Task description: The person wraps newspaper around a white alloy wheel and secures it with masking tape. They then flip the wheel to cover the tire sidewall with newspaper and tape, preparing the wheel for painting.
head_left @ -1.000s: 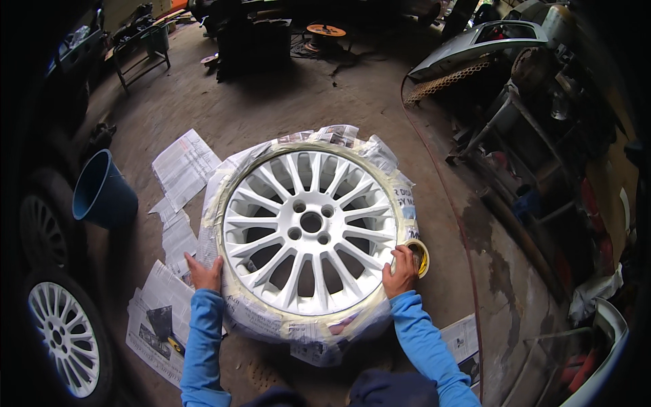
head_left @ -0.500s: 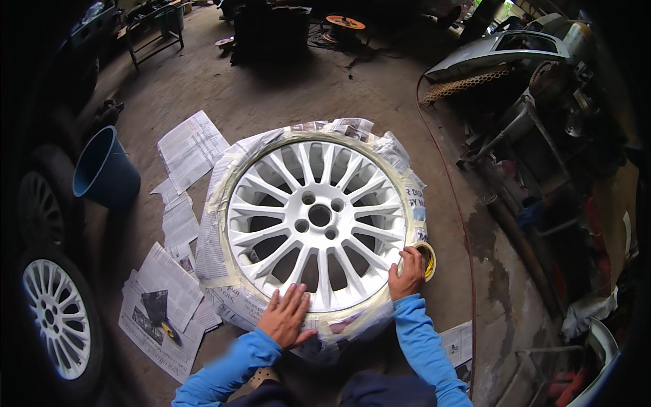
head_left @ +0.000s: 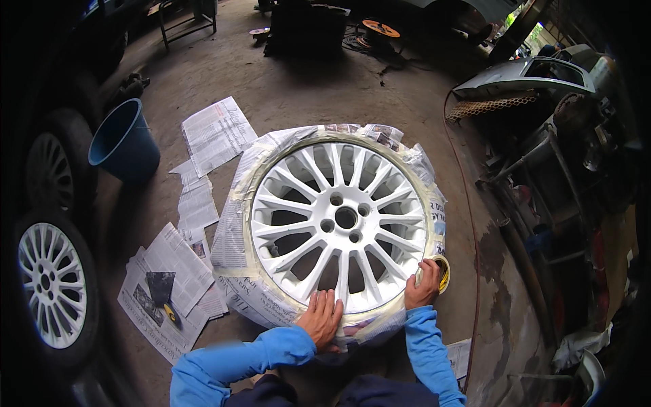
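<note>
Two hands are on the near edge of the white alloy wheel (head_left: 344, 220), which lies flat on the concrete floor (head_left: 298, 88) in front of us, its tyre wrapped in newspaper (head_left: 234, 237) and a band of masking tape (head_left: 252, 178) following the rim. We judge that the masking step is in hand. Our left hand (head_left: 321, 316) lies open, fingers spread, pressing the tape and paper at the bottom of the rim. Our right hand (head_left: 423, 286) is closed around the roll of masking tape (head_left: 442, 273), held against the lower right edge of the tyre.

For the next move we think the right hand must draw the roll along the rim while the left hand smooths the strip behind it; the tape needs to stay on the line between metal and paper, without wrinkles.

Compared with one second ago, our left hand has moved from the left side of the tyre to the bottom, close to our body, and half a second ago it was already arriving there. The right hand keeps nearly the same place with the roll.

Around the wheel, loose newspaper sheets (head_left: 215, 132) lie on the floor to the left, with a blue bucket (head_left: 124, 144) beyond them. Another white wheel (head_left: 51, 285) with its tyre stands at the far left.
</note>
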`<state>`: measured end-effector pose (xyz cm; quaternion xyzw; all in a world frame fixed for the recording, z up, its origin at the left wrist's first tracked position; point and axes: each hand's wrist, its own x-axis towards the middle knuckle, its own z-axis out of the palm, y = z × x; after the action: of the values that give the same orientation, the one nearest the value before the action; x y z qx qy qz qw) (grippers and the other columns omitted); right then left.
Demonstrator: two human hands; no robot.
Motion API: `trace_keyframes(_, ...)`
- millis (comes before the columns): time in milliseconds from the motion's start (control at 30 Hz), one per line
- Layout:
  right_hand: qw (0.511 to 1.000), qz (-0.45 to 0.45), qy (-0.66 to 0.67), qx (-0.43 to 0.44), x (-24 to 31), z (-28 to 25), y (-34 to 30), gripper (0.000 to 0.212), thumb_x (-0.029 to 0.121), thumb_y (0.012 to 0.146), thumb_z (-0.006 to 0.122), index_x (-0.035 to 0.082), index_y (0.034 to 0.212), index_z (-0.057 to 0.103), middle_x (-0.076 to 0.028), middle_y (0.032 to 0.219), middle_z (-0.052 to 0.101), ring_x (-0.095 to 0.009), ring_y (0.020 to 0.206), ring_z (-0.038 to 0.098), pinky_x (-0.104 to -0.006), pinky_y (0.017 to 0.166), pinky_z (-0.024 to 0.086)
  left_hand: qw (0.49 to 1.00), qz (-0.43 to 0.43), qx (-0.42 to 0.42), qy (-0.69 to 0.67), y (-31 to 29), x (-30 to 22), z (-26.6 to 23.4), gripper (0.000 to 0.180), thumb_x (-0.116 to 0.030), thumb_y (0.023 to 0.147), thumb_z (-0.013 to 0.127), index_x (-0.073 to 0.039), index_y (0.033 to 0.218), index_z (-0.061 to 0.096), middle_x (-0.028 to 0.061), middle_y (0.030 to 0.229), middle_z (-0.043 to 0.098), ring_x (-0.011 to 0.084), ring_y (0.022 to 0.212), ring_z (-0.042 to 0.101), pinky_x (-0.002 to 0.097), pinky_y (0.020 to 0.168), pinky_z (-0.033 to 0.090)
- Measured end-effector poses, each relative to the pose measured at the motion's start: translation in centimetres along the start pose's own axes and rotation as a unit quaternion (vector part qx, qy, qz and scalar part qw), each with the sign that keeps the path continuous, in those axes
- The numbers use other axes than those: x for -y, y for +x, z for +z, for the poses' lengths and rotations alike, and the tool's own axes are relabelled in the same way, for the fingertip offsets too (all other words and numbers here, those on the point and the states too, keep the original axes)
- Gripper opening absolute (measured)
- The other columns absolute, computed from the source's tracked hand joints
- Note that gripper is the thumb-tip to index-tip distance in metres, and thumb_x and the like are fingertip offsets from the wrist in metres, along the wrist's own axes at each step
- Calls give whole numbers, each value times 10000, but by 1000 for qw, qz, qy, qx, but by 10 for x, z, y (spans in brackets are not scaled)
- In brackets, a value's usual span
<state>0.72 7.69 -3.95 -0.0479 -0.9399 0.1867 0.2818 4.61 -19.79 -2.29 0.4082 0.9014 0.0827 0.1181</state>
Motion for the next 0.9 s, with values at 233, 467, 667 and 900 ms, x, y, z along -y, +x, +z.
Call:
trace_keyframes(233, 1000, -9, -15, 7, -3, 1, -1, 332, 8, 649, 578, 1, 979, 544, -173, 1067, 540, -369, 1011, 511, -437, 882, 399, 993, -37, -95, 56, 1, -4, 23, 479, -194, 865, 432, 58, 1270, 388, 301, 1323, 386, 440, 1208, 415, 567, 1000, 309)
trace_keyframes(467, 1000, -6, -22, 6, 1, 0, -1, 326, 5, 660, 588, 8, 984, 545, -154, 1096, 536, -355, 1013, 517, -431, 887, 408, 988, -12, -134, 80, -6, -4, 28, 456, -190, 870, 418, -24, 1295, 410, 210, 1368, 388, 355, 1225, 432, 535, 967, 372)
trace_keyframes(667, 1000, -8, -24, 8, 1, 0, 0, 322, 10, 664, 590, 8, 984, 546, -152, 1097, 537, -353, 1019, 518, -427, 890, 409, 980, 27, -162, 114, -5, -12, 31, 471, -216, 874, 411, -40, 1311, 402, 210, 1376, 382, 349, 1244, 420, 533, 928, 404)
trace_keyframes(900, 1000, -7, -19, 10, -3, 1, -1, 335, 17, 659, 593, 10, 990, 542, -155, 1093, 535, -361, 1014, 514, -435, 891, 402, 982, 40, -149, 112, 0, -25, 39, 506, -237, 872, 423, -91, 1354, 369, 181, 1399, 373, 331, 1265, 410, 538, 920, 403)
